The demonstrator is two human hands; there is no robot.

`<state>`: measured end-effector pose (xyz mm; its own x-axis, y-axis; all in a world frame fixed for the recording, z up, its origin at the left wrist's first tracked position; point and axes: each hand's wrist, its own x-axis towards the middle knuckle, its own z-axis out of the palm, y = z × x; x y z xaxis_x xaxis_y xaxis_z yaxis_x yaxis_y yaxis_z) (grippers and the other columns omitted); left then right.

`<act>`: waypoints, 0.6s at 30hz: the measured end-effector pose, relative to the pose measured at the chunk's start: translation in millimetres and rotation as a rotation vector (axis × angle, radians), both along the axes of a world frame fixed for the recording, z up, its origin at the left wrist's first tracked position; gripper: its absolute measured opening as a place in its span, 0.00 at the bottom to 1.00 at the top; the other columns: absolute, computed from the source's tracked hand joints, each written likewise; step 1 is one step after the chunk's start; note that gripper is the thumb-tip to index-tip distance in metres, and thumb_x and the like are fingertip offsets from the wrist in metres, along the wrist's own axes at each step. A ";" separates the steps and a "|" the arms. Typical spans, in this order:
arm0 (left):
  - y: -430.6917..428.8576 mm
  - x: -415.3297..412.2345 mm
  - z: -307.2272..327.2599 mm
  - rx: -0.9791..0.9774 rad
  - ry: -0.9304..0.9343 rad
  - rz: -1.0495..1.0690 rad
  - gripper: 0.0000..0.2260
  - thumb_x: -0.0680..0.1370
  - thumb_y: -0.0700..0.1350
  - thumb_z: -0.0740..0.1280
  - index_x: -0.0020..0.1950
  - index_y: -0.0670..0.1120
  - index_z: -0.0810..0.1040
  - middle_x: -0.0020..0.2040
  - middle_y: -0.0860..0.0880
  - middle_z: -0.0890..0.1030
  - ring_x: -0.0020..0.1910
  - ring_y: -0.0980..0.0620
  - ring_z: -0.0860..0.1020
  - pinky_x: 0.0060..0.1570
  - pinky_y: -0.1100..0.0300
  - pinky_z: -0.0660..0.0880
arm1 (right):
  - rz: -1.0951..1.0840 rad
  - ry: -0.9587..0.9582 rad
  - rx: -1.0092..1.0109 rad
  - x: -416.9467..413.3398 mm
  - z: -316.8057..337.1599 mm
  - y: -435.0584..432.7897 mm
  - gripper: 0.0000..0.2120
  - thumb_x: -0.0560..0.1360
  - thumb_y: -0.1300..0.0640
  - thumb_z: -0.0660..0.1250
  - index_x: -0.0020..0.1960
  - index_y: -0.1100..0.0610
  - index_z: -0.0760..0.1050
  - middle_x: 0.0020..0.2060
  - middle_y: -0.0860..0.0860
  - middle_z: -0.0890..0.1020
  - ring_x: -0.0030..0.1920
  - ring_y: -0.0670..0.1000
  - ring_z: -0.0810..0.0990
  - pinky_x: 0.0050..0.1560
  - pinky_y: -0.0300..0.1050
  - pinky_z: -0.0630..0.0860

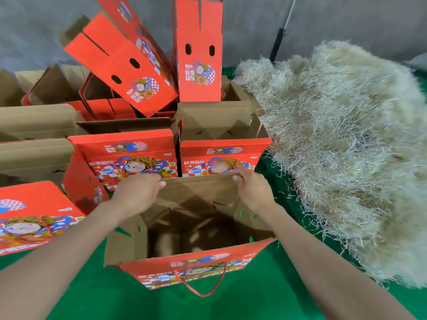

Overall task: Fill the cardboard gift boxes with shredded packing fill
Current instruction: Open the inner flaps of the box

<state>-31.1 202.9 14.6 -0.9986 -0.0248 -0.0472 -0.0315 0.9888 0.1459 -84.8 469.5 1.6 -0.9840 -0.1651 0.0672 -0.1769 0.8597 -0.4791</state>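
A packing area, more a makeshift workshop or storeroom than a home; many identical red gift boxes with the same cartoon print stand in rows, tops open, brown cardboard inside; more of them, folded flat, lean upright behind; a big heap of pale shredded fill lies just beside them on the right; a green cloth covers the surface under it all; behind is a plain grey backdrop, wall or sheet unclear, with a dark pole before it.
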 end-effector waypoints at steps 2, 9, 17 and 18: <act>4.1 -3.3 -0.9 0.056 0.017 0.013 0.15 0.81 0.52 0.56 0.34 0.52 0.66 0.34 0.55 0.72 0.35 0.54 0.71 0.30 0.58 0.63 | -0.056 0.013 -0.029 -1.7 0.5 -0.8 0.10 0.80 0.55 0.56 0.56 0.55 0.73 0.49 0.56 0.80 0.50 0.59 0.77 0.41 0.47 0.67; 35.2 0.6 18.9 0.010 0.036 -0.064 0.19 0.75 0.55 0.65 0.64 0.49 0.72 0.62 0.50 0.76 0.61 0.50 0.72 0.61 0.53 0.68 | 0.051 0.031 -0.176 -2.9 12.8 11.5 0.11 0.77 0.56 0.63 0.57 0.58 0.75 0.52 0.53 0.81 0.55 0.55 0.77 0.59 0.50 0.69; 168.0 -33.3 59.6 0.439 0.250 -0.246 0.14 0.72 0.43 0.71 0.58 0.48 0.79 0.55 0.52 0.79 0.55 0.51 0.75 0.58 0.55 0.69 | -0.210 0.216 -0.356 -28.8 39.7 121.6 0.16 0.75 0.63 0.64 0.62 0.57 0.72 0.60 0.52 0.76 0.62 0.51 0.72 0.61 0.41 0.67; 189.3 -43.5 62.9 0.490 0.243 -0.265 0.13 0.72 0.42 0.71 0.57 0.48 0.79 0.53 0.53 0.79 0.53 0.53 0.76 0.55 0.56 0.70 | -0.271 0.242 -0.312 -34.4 41.2 146.7 0.18 0.74 0.64 0.65 0.64 0.56 0.71 0.62 0.51 0.74 0.65 0.51 0.69 0.63 0.40 0.64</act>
<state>-74.6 392.2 77.5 -0.9515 0.1927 0.2398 0.2976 0.7743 0.5585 -119.1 616.2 42.8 -0.9386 0.1603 0.3054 -0.1044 0.7119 -0.6944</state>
